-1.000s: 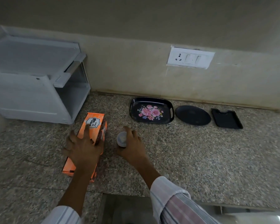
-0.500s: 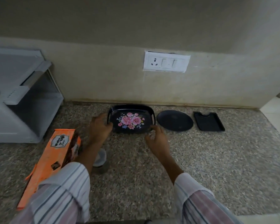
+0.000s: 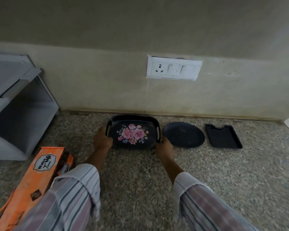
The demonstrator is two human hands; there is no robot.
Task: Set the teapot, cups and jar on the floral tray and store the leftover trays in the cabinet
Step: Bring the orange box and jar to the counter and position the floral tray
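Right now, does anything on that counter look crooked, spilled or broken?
Nothing is spilled or broken. The only oddity is the orange box, lying flat and skewed at an angle. The floral tray, round tray and rectangular tray sit in a neat row.

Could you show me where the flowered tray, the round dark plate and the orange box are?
Black floral tray with handles (image 3: pixel 132 135): head view, on the pink roses.
Round black plate (image 3: pixel 183 135): head view, its flat centre.
Orange cardboard box (image 3: pixel 38 174): head view, its top face.
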